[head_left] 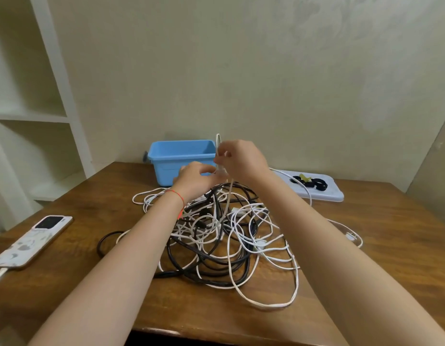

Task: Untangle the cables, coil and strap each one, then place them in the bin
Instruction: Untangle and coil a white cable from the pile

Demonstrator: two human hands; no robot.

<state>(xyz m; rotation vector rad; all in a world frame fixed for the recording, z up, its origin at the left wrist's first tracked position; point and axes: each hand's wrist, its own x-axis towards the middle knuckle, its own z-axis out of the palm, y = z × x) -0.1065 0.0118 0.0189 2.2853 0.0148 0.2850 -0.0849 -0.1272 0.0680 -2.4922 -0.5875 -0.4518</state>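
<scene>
Your two hands meet above the far side of the cable tangle [224, 233], a loose heap of white and black cables lying on the wooden counter [366, 258]. Your right hand [241, 158] is raised in front of the blue bin [176, 158], its fingers curled and pinching a white cable [228, 196] that loops up above the fingertips and drops down into the heap. Your left hand [194, 178] sits just beside it and a little lower, fingers bent round the same white cable near the point where the hands touch; how tightly it grips, you cannot tell from this angle. A red thread [177, 196] circles your left wrist.

The bin stands open at the back edge of the counter, against the wall. To its right lies the pale lid [328, 196], flat on the counter, with several black straps [308, 183] resting on it. One white cable runs from the heap across the lid's near corner. At the left edge of the counter lies a phone [34, 240] in a patterned case, with a cable plugged into its near end. White shelves [29, 116] stand at the left.
</scene>
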